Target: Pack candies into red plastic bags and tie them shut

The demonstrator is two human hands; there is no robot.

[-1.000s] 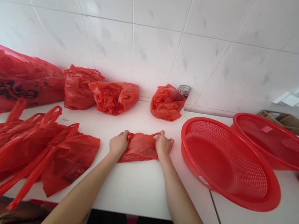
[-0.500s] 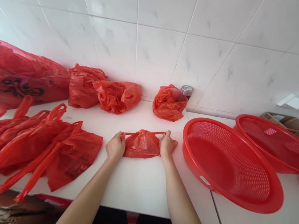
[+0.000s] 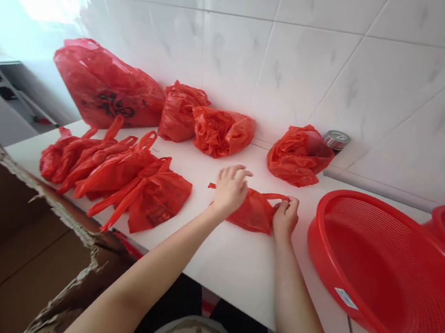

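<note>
A small red plastic bag (image 3: 255, 214) lies on the white table in front of me, bulging a little. My right hand (image 3: 285, 218) is closed on its right handle, which stretches taut from the knot area in the middle. Over the left part of the bag is my left hand (image 3: 231, 190), its fingers apart and raised, holding nothing. The left handle's tip pokes out on the table just beyond that hand. My left hand hides the bag's left side.
Several tied red bags (image 3: 123, 170) lie to the left. Behind stand a large printed red bag (image 3: 109, 94), bunched red bags (image 3: 222, 134) and a lidded jar (image 3: 336, 140). Red baskets (image 3: 364, 272) are at the right. A torn cardboard box (image 3: 7, 247) sits at the lower left.
My left hand has let go of the left handle and moved inward over the bag, fingers opened. My right hand still grips the right handle. The view has turned left.
</note>
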